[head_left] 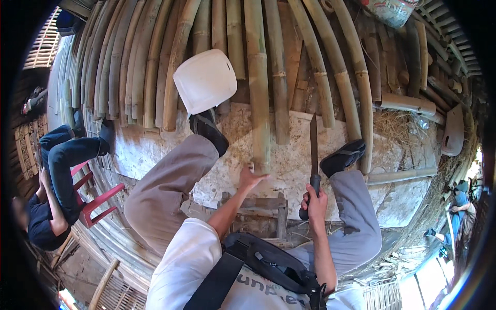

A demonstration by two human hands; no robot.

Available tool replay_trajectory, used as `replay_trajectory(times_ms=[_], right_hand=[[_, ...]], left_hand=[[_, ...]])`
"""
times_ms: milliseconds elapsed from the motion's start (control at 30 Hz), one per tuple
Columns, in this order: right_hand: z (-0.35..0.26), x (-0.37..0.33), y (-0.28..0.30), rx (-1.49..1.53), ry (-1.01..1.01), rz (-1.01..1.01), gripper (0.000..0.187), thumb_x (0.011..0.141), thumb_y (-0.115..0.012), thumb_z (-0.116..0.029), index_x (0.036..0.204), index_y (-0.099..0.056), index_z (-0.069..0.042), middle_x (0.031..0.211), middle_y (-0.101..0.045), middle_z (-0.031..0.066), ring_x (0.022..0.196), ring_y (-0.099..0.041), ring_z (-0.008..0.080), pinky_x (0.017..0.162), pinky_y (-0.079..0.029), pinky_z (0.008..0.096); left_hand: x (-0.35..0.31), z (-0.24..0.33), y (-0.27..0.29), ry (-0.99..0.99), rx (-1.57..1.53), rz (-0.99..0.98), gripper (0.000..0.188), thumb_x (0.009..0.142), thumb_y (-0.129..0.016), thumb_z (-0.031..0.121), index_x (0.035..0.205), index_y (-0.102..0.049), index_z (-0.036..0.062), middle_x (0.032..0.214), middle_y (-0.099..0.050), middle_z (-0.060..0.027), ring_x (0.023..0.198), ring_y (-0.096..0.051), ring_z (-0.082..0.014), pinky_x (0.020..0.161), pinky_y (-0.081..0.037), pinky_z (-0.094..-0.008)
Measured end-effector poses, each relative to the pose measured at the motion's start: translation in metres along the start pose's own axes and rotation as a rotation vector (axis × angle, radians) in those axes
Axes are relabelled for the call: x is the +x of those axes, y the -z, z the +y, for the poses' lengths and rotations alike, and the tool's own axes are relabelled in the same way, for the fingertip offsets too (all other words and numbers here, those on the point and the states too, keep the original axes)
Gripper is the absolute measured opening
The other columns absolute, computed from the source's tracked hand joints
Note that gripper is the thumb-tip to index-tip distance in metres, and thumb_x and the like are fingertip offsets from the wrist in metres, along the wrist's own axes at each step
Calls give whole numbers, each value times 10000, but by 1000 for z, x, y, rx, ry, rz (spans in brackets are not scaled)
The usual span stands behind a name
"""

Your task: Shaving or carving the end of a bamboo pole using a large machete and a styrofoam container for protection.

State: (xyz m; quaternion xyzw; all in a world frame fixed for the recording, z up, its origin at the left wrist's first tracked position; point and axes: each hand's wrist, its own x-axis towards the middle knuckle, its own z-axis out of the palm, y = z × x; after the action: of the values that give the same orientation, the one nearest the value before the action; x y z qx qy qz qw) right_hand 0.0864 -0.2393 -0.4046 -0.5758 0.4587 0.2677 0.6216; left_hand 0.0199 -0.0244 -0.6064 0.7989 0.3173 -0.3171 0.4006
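Note:
My right hand [316, 205] is closed around the black handle of a long knife [314, 147], its dark, narrow blade pointing away from me. To its left, my left hand [252, 180] is at the near end of a bamboo pole [259, 108], thumb spread from the fingers. It seems to touch the pole's end, though I cannot tell how firmly. That pole is one of several lying side by side, running away from me. Below the hands is a low wooden frame [258, 212] between my legs.
A white rounded plastic piece [205, 81] lies on the poles by my left foot. Beneath is a dirty pale sheet [232, 134]. One person [57, 181] sits at left beside a red plastic chair [93, 199]; another person [460, 206] is far right. A bucket [395, 11] stands far back.

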Motion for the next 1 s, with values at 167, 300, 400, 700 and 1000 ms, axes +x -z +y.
replay_trajectory(times_ms=[167, 300, 400, 700, 1000], right_hand=[[-4, 0, -7, 45, -1, -18, 239, 876, -607, -214, 799, -464, -39, 554, -435, 8, 378, -398, 90, 357, -318, 240], [-2, 4, 2, 65, 4, -13, 234, 875, -610, -214, 816, -483, -26, 556, -439, 9, 378, -402, 91, 358, -317, 241], [-2, 4, 3, 72, 5, -27, 236, 872, -615, -214, 810, -486, -27, 558, -443, 10, 380, -407, 90, 357, -316, 240], [8, 2, 11, 66, 5, -17, 248, 871, -616, -230, 789, -486, -36, 561, -446, 7, 387, -405, 84, 361, -314, 234], [7, -3, 4, 57, 66, -57, 264, 867, -617, -242, 781, -462, -46, 564, -446, 6, 389, -405, 84, 372, -325, 236]], left_hand=[[35, 52, 71, -279, 488, 805, 846, 633, -762, 389, 1251, -343, -9, 1279, -356, -291, 1205, -346, -436, 1010, -298, -479], [55, 151, 179, -218, 426, 1021, 827, 561, -795, 307, 1230, -365, 78, 1183, -373, -243, 1152, -348, -411, 972, -307, -508], [94, 134, 204, -237, 611, 924, 807, 554, -784, 231, 1234, -364, 120, 1195, -367, -234, 1132, -375, -421, 931, -359, -497], [90, 119, 224, -613, 205, 851, 434, 658, -557, -73, 1055, -463, 75, 1000, -538, -186, 976, -522, -406, 786, -427, -462], [21, 65, 163, -562, 127, 836, 359, 628, -565, -102, 948, -444, 5, 966, -490, -194, 969, -494, -392, 806, -396, -447]])
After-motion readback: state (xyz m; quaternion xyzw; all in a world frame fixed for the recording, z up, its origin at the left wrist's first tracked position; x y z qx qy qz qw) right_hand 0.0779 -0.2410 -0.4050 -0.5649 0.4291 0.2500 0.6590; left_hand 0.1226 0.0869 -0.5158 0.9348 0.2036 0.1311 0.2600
